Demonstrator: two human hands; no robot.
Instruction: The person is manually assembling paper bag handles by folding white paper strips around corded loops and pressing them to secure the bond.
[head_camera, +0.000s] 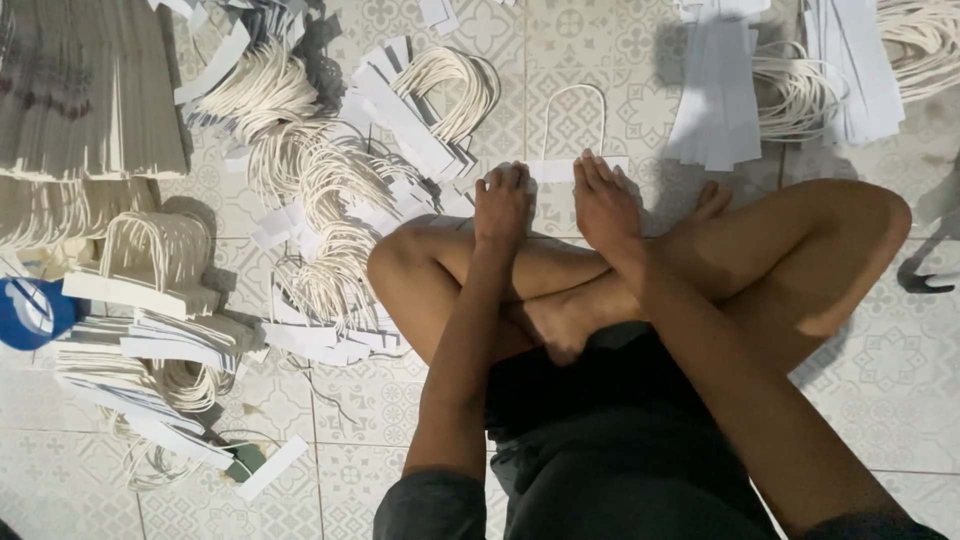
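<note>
A patterned grey tile floor (880, 400) is seen from above, littered with paper parts. Both hands are laid flat, fingers extended and close together, pressing on a white paper strip (553, 171) at 12 o'clock from the crossed legs (560, 290). The left hand (502, 205) covers the strip's left end; the right hand (603, 205) covers its right end. Nothing is gripped; the fingertips only press down. A thin white cord loop (573, 110) rises from the strip toward 12 o'clock, lying flat on the tiles.

At 10 o'clock from the hands, a heap of finished cord-and-strip handles (400, 120) is noted, continuing down to 9 o'clock beside the left knee. Further out at 9 o'clock, stacked handles (150, 270) and a blue object (30, 312) are recorded. At 1 to 2 o'clock, a sheaf of white paper strips (718, 100) lies next to coiled cords (800, 95). A stack of folded paper bags (85, 90) is seen at the far 10 o'clock corner.
</note>
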